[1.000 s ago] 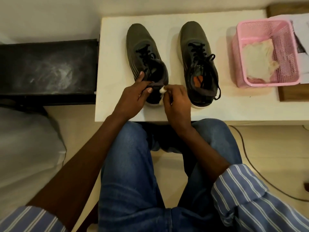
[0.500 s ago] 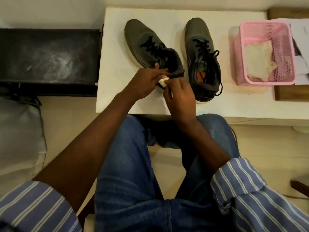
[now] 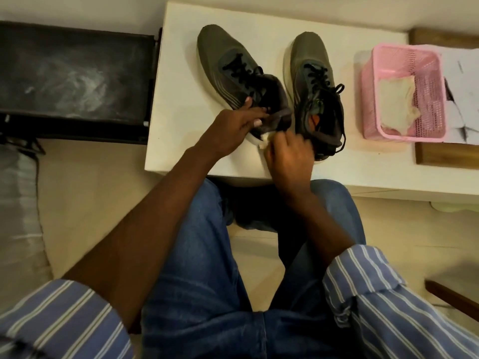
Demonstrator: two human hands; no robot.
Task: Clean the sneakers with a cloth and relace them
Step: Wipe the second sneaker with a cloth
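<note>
White table (image 3: 181,141) holds two dark sneakers side by side. Left hand (image 3: 233,128) grips heel collar of left sneaker (image 3: 228,71); right hand (image 3: 287,156) pinches small white cloth (image 3: 265,138) against its heel. Right sneaker (image 3: 315,81) just beside; pink basket (image 3: 425,60) further right.

Light: dim, warm indoor | Shadows: soft, beside the two olive-grey mesh sneakers (image 3: 233,71) on the white rectangular tabletop (image 3: 181,104) | Blur: right hand (image 3: 287,156) smeared by motion | Distortion: wide-angle bending of edges | Glare: pale sheen on black dusty panel (image 3: 77,79)
</note>
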